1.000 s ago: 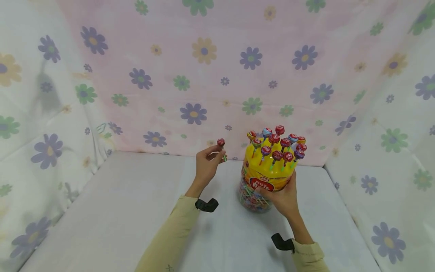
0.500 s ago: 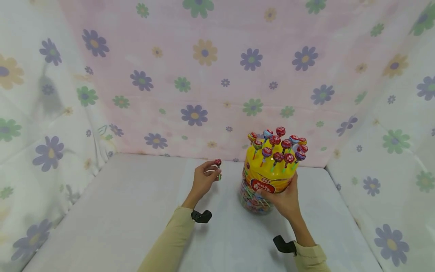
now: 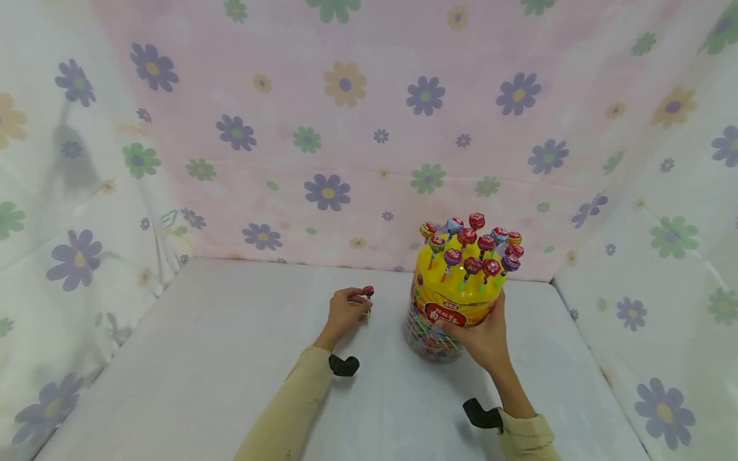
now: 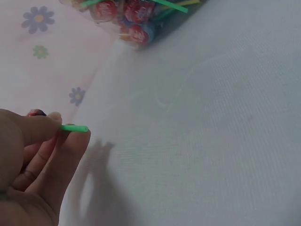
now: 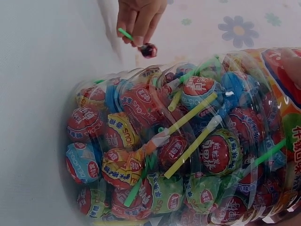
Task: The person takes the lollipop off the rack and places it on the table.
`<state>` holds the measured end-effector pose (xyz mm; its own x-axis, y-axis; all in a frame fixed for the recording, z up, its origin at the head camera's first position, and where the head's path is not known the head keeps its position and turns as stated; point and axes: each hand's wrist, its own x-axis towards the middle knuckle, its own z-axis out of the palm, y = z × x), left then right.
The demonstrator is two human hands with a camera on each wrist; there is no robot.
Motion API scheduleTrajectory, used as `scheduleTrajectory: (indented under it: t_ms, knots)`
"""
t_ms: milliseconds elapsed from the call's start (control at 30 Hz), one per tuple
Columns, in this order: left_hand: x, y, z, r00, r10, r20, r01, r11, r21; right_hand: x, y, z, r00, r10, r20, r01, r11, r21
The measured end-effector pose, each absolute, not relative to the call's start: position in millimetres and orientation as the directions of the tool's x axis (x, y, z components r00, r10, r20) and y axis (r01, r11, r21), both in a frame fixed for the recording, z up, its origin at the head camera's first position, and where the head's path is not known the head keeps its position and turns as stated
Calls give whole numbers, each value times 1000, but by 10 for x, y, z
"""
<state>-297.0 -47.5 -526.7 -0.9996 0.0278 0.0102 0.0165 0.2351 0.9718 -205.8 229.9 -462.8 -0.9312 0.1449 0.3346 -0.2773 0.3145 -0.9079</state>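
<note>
The jar point(image 3: 435, 292) stands right of the lone lollipop point(image 3: 368, 291), curtain point(image 3: 386, 153) behind both

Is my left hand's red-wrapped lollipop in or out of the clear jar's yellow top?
Out: your left hand pinches the lollipop beside the jar, apart from its yellow top.

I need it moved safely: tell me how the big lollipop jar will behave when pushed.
The jar is probably hefty, being packed with wrapped lollipops. It looks glossy, so may be slippery. Its tall shape suggests it could tip if pushed near the yellow top.
</note>
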Motion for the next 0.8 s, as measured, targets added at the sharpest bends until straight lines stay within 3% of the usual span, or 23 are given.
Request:
scheduleTrajectory:
  t_ms: [567,800]
  knots:
    - [-3143,-260,-5300,-995,-16,99,78,505,859,-2042,2324,-4611,-928,130,349,-297,309,-904]
    - [-3129,-243,-5286,-997,-52,63,24,556,831,-2061,2319,-4625,-923,115,368,-324,286,-902]
